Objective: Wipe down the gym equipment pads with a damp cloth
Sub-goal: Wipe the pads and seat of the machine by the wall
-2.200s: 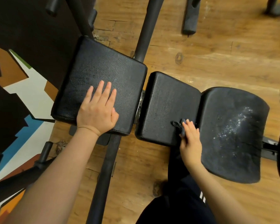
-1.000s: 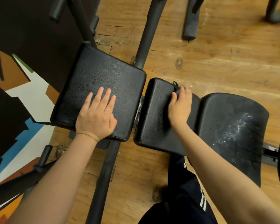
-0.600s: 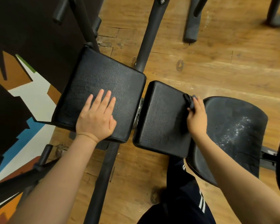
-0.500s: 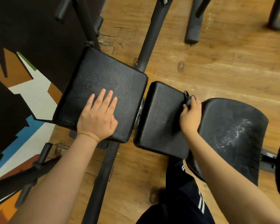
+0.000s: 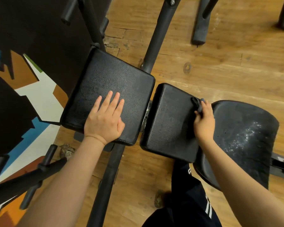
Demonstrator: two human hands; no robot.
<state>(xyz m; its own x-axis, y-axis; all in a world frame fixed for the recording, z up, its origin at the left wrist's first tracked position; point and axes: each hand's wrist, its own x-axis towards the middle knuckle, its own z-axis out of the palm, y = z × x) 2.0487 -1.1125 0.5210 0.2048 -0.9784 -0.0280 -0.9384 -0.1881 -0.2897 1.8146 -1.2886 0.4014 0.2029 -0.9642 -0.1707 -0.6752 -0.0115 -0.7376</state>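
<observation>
Dark cloth (image 5: 197, 104): bunched in the right hand (image 5: 204, 123), fingers curled round it, pressed at the far right edge of the middle pad (image 5: 168, 122). Left hand (image 5: 105, 120): flat, fingers straight, resting on the left pad (image 5: 115, 89). Curved right pad (image 5: 246, 138): white residue, seemingly unwiped. Risk: cloth may snag in the gap between pads; small wad leaves streaks. Containers: none visible.

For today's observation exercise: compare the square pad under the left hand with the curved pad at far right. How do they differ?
1. The square pad is flat with squared corners; the curved pad is dished with a rounded outline.
2. The curved pad carries a whitish, dusty smear; the square pad shows none.
3. The left hand rests flat on the square pad; nothing rests on the curved pad.
Both are black and textured.
</observation>
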